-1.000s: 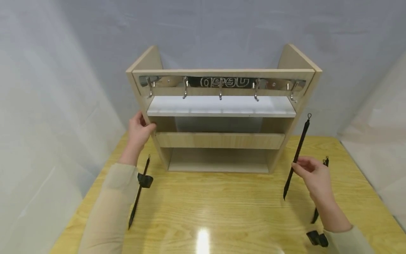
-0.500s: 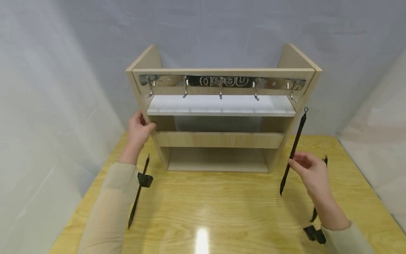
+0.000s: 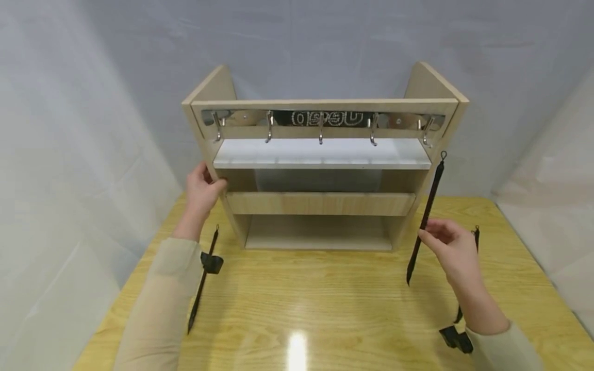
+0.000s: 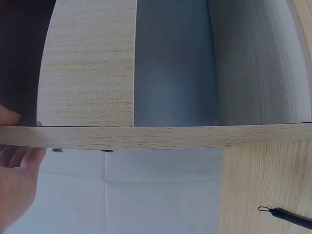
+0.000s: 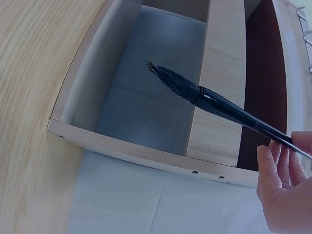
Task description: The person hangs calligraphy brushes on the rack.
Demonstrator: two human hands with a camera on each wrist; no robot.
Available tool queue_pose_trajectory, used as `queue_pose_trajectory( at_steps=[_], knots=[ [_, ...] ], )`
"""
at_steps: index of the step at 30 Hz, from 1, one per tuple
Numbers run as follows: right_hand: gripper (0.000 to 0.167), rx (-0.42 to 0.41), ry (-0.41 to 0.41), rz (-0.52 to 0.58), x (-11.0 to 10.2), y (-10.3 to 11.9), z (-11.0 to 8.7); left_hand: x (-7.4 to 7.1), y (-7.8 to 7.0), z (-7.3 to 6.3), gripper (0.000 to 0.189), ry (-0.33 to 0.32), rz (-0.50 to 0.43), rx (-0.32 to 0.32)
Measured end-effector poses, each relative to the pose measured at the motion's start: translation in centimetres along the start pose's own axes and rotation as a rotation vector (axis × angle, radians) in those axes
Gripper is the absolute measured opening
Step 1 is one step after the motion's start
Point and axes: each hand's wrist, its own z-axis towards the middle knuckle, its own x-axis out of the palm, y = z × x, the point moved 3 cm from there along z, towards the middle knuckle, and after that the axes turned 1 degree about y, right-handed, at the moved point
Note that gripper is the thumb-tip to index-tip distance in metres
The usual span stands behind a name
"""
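The right hand [image 3: 455,250] pinches a black calligraphy brush [image 3: 432,198] by its handle between thumb and fingers, holding it tilted, bristles [image 5: 173,84] down and hanging loop up, near the right end of a wooden rack [image 3: 320,204]. The left hand [image 3: 201,193], well apart from that brush, grips the rack's left side panel [image 4: 170,137], thumb inside, fingers outside. 5 metal hooks [image 3: 320,132] line the rack's upper front. Another brush [image 3: 197,304] lies on the surface [image 3: 297,293] beside the left sleeve [image 3: 153,309]
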Motion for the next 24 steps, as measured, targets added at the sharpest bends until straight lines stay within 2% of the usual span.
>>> queue_pose_trajectory(
  at_steps=[6, 17, 24],
  knots=[
    [0.024, -0.025, -0.006, 0.006, 0.1, 0.26, -0.07, -0.07, 0.09, 0.03, 0.053, -0.007, -0.003, 0.004],
    [0.029, -0.037, 0.002, -0.032, 0.28, 0.67, 0.11, 0.0, 0.24, 0.15, 0.053, -0.006, 0.009, 0.007],
    [0.024, -0.059, 0.005, -0.006, 0.22, 1.04, 0.18, 0.06, 0.11, 0.08, 0.053, -0.001, -0.004, 0.011]
  ],
)
